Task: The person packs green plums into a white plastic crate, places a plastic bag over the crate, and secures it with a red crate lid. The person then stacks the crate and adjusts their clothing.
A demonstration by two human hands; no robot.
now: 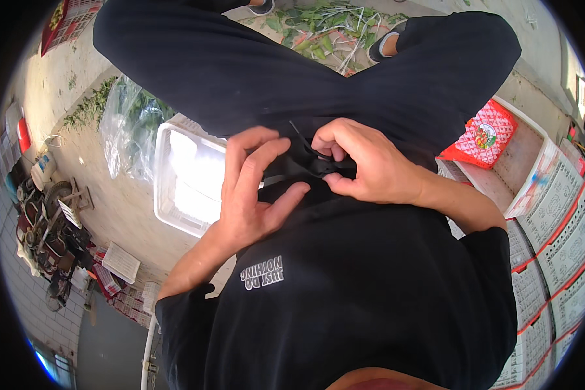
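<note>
My right hand [370, 158] pinches a bunched piece of black cloth strap [318, 165] at my waist, thumb and fingertips closed on it. A thin black cord end [297, 130] sticks up out of it, left of the fingers. My left hand [253, 183] is just to the left, slightly blurred, with fingers and thumb apart and nothing in them. Both hands are over my lap, between the black T-shirt [351, 282], which bears white lettering, and the dark trousers [253, 83]. Part of the strap is hidden behind my right fingers.
A white plastic crate [163, 190] and a clear bag of green leaves [131, 131] are on my left. Stacked white crates [541, 263] and a red patterned packet [490, 134] are on my right. Leaves and white strips [329, 31] litter the floor between my feet.
</note>
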